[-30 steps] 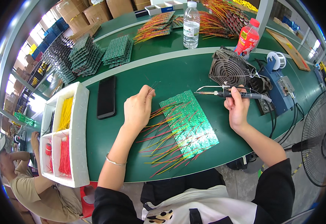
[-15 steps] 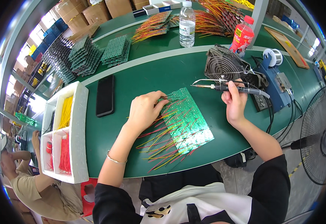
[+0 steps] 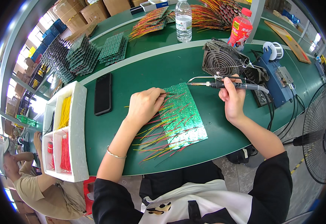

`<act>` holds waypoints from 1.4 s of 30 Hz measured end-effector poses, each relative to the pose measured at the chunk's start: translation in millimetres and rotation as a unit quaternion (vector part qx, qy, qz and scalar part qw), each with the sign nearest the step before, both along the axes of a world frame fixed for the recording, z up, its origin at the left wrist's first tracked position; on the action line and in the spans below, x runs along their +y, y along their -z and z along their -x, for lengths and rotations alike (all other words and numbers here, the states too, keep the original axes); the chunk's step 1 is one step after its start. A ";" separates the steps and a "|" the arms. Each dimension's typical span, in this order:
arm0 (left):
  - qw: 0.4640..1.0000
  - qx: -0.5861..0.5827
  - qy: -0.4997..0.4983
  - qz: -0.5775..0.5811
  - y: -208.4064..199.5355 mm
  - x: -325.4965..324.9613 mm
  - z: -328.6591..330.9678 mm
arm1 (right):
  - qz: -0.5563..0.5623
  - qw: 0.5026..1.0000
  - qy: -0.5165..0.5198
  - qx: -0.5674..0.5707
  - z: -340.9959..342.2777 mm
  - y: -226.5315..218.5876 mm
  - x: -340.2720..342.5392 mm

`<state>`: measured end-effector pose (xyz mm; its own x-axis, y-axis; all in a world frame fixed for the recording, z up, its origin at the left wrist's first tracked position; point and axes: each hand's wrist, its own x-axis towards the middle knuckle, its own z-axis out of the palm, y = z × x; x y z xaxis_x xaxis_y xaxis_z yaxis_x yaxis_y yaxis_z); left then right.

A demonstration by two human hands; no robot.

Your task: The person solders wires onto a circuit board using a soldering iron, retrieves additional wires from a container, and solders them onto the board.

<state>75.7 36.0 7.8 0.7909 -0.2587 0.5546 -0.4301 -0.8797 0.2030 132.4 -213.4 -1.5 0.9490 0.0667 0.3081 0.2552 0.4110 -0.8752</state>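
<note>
A green circuit board [image 3: 193,118] lies on the bench in front of me, with rows of red, yellow and dark wires [image 3: 151,140] sticking out over its left side. My left hand [image 3: 142,105] is closed in a pinch on thin dark wires [image 3: 166,93] at the board's far left corner. In my right hand [image 3: 234,101] is a soldering iron [image 3: 219,85], gripped by its dark handle and pointing left. A thin curved metal tube is fixed above its tip. The tip is by the board's far right corner; I cannot tell whether it touches.
Left stands a white foam tray [image 3: 80,130] of cut wires, beside a black phone [image 3: 103,93]. Beyond are a fan unit [image 3: 222,59], a water bottle [image 3: 184,22], a red bottle [image 3: 240,30], a blue soldering station [image 3: 276,80] and stacked boards [image 3: 113,48]. A co-worker [image 3: 40,186] sits at left.
The soldering iron has moved slightly left, its tip closer to the board's far corner. My left hand keeps its pinch on the wires. The whole view has shifted a little.
</note>
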 end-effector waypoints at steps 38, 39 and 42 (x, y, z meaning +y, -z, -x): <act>0.974 0.130 -0.055 0.177 -41.7 -8.9 25.7 | 0.016 0.997 -0.056 0.056 3.6 -0.8 -1.0; 0.967 0.152 -0.033 0.201 -34.7 -12.3 24.0 | 0.014 0.996 -0.073 0.048 3.9 0.1 -2.3; 0.958 0.197 -0.031 0.206 -22.5 -12.6 20.5 | 0.020 0.995 -0.080 0.051 5.5 -0.5 -2.3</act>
<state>55.2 23.3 30.3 0.9665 -0.0271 0.2551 -0.1980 -0.7111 0.6746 126.9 -215.8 -1.0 0.9514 0.2305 0.2042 0.0975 0.4035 -0.9098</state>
